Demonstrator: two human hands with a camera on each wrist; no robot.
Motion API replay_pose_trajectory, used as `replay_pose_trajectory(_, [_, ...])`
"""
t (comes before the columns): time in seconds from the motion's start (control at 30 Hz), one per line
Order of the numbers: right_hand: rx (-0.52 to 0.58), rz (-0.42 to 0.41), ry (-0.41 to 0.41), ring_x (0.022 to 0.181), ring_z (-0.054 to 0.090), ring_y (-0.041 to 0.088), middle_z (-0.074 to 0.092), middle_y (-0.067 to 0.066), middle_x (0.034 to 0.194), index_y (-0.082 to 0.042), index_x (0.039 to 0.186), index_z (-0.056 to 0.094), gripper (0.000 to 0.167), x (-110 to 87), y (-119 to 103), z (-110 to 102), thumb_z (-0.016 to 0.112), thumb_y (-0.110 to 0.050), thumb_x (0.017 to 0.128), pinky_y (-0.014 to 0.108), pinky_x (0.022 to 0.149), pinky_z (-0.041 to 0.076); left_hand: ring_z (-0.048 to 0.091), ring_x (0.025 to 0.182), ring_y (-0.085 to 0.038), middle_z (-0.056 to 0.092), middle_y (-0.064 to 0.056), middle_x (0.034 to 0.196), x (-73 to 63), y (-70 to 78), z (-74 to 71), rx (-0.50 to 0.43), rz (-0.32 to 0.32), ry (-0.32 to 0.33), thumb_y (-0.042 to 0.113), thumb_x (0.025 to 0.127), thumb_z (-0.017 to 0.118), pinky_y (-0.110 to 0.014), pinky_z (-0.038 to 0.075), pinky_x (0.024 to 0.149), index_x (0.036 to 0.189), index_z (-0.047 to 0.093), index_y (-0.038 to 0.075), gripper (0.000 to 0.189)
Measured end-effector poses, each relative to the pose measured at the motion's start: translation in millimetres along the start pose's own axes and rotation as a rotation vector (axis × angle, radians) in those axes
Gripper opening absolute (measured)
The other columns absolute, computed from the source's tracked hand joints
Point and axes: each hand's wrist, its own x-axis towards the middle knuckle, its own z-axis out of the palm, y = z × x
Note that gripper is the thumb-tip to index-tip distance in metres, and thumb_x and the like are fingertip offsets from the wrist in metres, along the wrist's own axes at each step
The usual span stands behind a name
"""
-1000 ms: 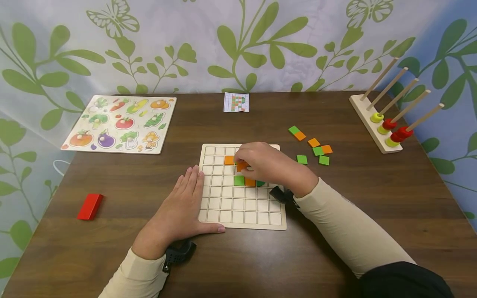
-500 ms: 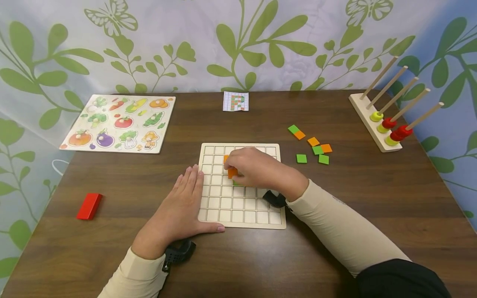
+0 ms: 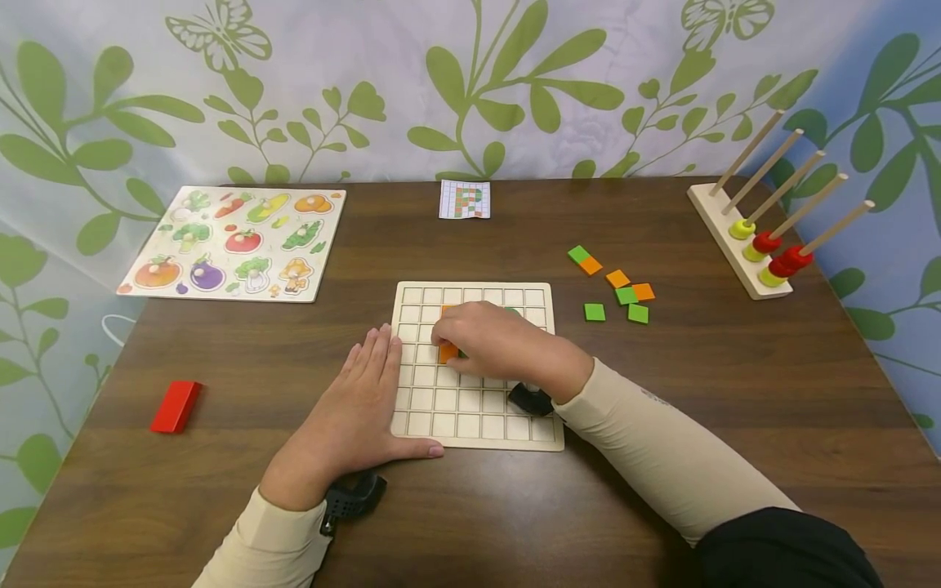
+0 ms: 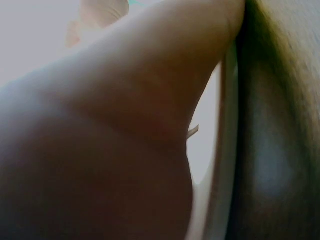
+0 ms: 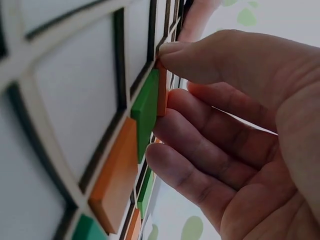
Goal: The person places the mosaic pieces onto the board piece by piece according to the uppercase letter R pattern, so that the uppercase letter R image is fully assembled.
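A pale wooden grid board (image 3: 422,400) lies in the middle of the table. My left hand (image 3: 356,416) rests along its left edge, fingers straight, the thumb beside the near edge. Over the board, my right hand (image 3: 500,341) pinches an orange square tile (image 3: 448,354) between thumb and fingers at a cell. Seen from the right wrist, a green tile (image 5: 146,115) and another orange tile (image 5: 116,175) sit in a row beside the pinched one. My right hand covers most of the tiles on the board in the head view. The left wrist view is dark and blurred.
Several loose green and orange tiles (image 3: 626,296) lie right of the board. A small pattern card (image 3: 465,200) is at the back, a vegetable puzzle (image 3: 235,245) at back left. A peg stand with rings (image 3: 742,245) stands at back right, a red block (image 3: 176,407) at left.
My right hand has moved left and toward me across the board with the orange tile, bringing it to a cell left of the green one. My left hand has stayed put.
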Motion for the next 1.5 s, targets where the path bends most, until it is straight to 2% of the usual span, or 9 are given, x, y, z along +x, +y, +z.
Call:
replay_pose_trajectory(0.27, [0.016,0.034,0.018,0.091,0.064,0.016,0.069,0.001,0.101,-0.007,0.106,0.075,0.017,0.7,-1.8,2.0,0.083,-0.010,0.091,0.033,0.087,0.054,0.011,0.156,-0.046,0.011,-0.034,0.168,-0.5,0.5,-0.6,-0.003,0.003,0.004,0.092,0.074,0.064,-0.056,0.017,0.123,0.160,0.018,-0.015,0.145])
replay_pose_trajectory(0.9, [0.027,0.014,0.029,0.089,0.066,0.015,0.072,0.000,0.097,-0.007,0.103,0.078,0.016,-4.6,-0.8,-1.1,0.086,-0.010,0.090,0.032,0.085,0.055,0.012,0.156,-0.045,0.012,-0.034,0.168,-0.9,1.2,-1.9,-0.009,0.004,0.007,0.092,0.074,0.064,-0.056,0.017,0.123,0.160,0.018,-0.016,0.145])
replay_pose_trajectory(1.2, [0.016,0.010,0.081,0.096,0.069,0.018,0.074,0.004,0.104,-0.005,0.106,0.079,0.016,-17.4,8.6,-5.4,0.083,-0.011,0.092,0.034,0.091,0.055,0.012,0.156,-0.045,0.012,-0.034,0.168,-0.4,0.9,-0.8,-0.002,0.005,0.008,0.093,0.074,0.063,-0.055,0.017,0.123,0.161,0.017,-0.015,0.146])
replay_pose_trajectory(1.5, [0.008,0.086,0.119,0.096,0.067,0.019,0.073,0.004,0.106,-0.006,0.108,0.079,0.019,-38.5,25.7,-10.2,0.084,-0.015,0.093,0.037,0.088,0.055,0.012,0.156,-0.045,0.012,-0.033,0.168,-0.4,1.3,-0.3,-0.005,-0.006,0.007,0.093,0.073,0.064,-0.055,0.017,0.124,0.161,0.016,-0.014,0.147])
